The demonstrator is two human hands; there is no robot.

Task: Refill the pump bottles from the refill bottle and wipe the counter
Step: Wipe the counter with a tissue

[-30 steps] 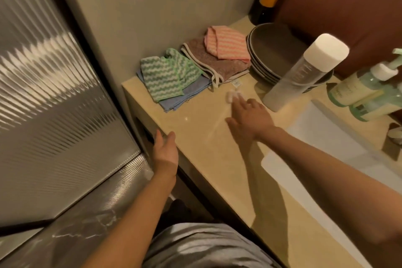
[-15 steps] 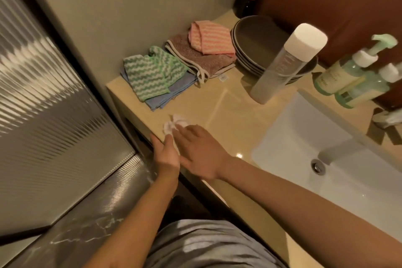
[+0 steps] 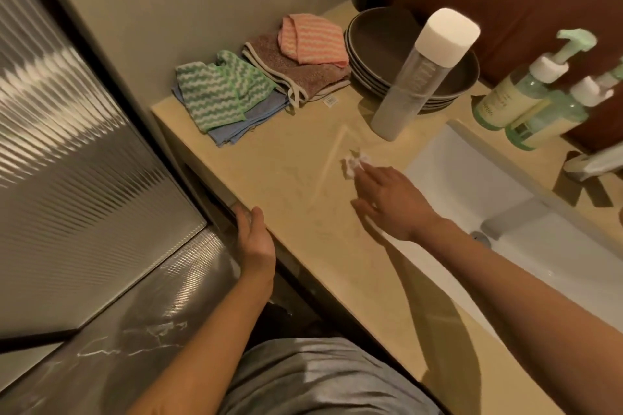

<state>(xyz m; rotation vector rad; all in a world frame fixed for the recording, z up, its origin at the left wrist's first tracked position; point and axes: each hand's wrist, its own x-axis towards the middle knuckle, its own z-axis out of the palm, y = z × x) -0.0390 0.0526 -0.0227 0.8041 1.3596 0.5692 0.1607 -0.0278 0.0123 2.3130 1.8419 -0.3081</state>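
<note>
Right hand (image 3: 387, 199): fingers straight, tips pressing a crumpled white tissue (image 3: 354, 163) onto the tabletop (image 3: 286, 178), centre of frame.
Left hand (image 3: 253, 239): fingers relaxed, holding nothing, against the tabletop's front edge, lower centre.
Refill bottle (image 3: 414, 84): stands capped, upper right; long axis rises up-right from base to white cap.
Pump bottles (image 3: 515, 94): far right, behind the sink (image 3: 455, 178); one green nozzle points right.

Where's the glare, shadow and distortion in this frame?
Head view: glare streaks on the ribbed metallic panel, and a pale reflected line on the beige stone counter; the right arm throws a shadow there; the wide lens tilts the white-capped grey bottle; the crumpled white tissue looks soft.
</note>
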